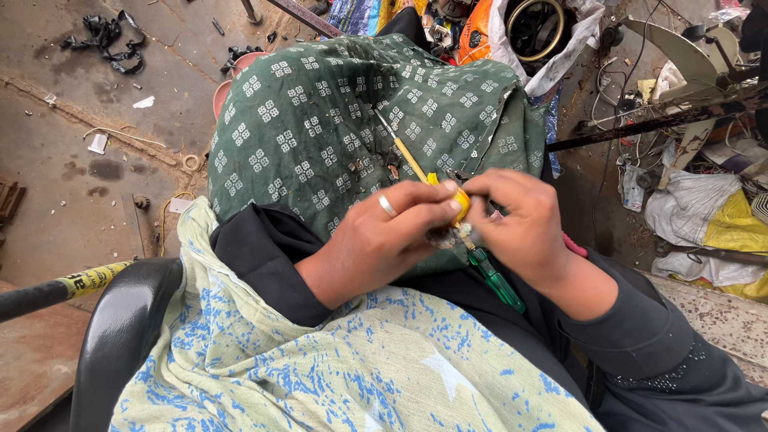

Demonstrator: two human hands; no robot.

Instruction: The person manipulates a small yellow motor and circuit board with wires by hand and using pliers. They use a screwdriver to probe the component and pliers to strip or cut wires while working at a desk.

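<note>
Both hands, left hand (384, 236) and right hand (520, 224), pinch a small yellow part (460, 204) between them.

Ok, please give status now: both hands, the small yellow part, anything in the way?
Left hand and right hand both pinching small yellow part over lap. Green-handled screwdriver under right hand. Thin yellow-handled tool lying on green cloth close by.

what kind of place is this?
Probably a small repair workshop. Bare stained floor strewn with scraps, tangled wires and parts piled at right, and a green-handled screwdriver by the hands on the lap.
</note>
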